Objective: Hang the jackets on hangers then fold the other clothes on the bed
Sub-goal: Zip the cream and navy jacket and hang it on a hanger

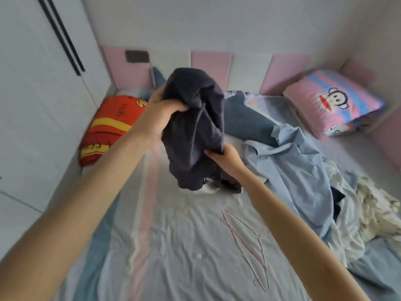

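Both forearms reach out over the bed, left hand and right hand each with fingers clenched on a dark garment held up mid-air. Wire hangers lie at five o'clock; a light blue shirt sprawls at three o'clock.

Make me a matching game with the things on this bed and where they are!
Things:
1. dark navy crumpled garment
2. thin pink wire hangers
3. red and yellow striped pillow
4. pink pillow with a cartoon monkey face

Places:
A. far right corner of the bed
B. flat on the sheet, near the right forearm
C. held up in both hands
D. left side, against the white wardrobe

Pairs: 1-C, 2-B, 3-D, 4-A
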